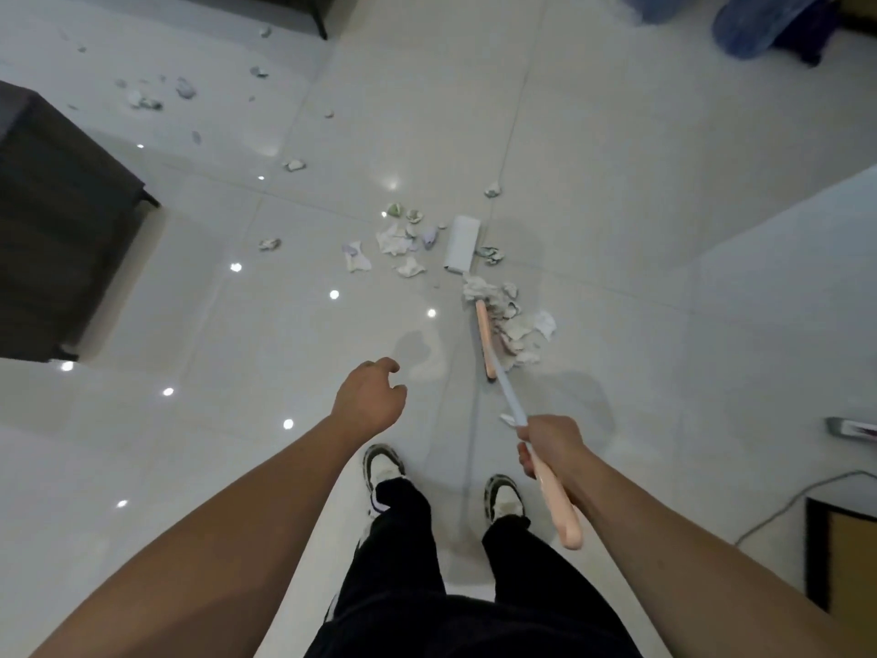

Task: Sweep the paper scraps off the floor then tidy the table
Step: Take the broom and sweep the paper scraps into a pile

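Head view: blue water jugs (754,26) stand at the far edge, contents unclear. Crumpled white paper scraps (515,320) lie heaped against the pink broom head (486,339) on the tiled floor (617,182). Right hand (550,444) grips the broom handle; left hand (368,396) hangs loosely curled, holding nothing.

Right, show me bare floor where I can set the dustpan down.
Free: tiles between the left hand and the dark cabinet; also right of the broom, toward the wall. Crowded: scraps ahead, more far left.
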`<action>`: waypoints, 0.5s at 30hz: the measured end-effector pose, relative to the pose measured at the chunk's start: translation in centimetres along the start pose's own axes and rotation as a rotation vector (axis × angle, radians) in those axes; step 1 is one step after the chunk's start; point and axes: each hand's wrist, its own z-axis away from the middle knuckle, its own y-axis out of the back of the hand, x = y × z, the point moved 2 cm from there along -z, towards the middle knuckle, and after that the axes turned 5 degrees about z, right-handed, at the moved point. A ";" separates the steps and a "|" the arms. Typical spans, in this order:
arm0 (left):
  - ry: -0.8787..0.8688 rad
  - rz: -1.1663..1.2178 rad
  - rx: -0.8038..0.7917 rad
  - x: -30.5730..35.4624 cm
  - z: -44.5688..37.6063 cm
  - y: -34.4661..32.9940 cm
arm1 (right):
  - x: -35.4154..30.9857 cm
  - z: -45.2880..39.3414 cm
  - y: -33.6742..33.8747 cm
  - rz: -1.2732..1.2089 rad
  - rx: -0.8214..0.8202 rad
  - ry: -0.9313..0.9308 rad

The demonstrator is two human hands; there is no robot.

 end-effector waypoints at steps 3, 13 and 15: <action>-0.026 -0.027 -0.010 2.4 0.6 -1.8 | 1.2 -0.3 2.8 -0.012 -0.031 -0.039; -0.019 -0.053 0.006 10.9 7.2 -12.7 | 11.2 -4.3 16.0 0.360 -0.293 -0.049; -0.004 -0.074 -0.043 12.4 9.2 -15.3 | 13.2 -4.4 19.2 0.482 -0.271 -0.054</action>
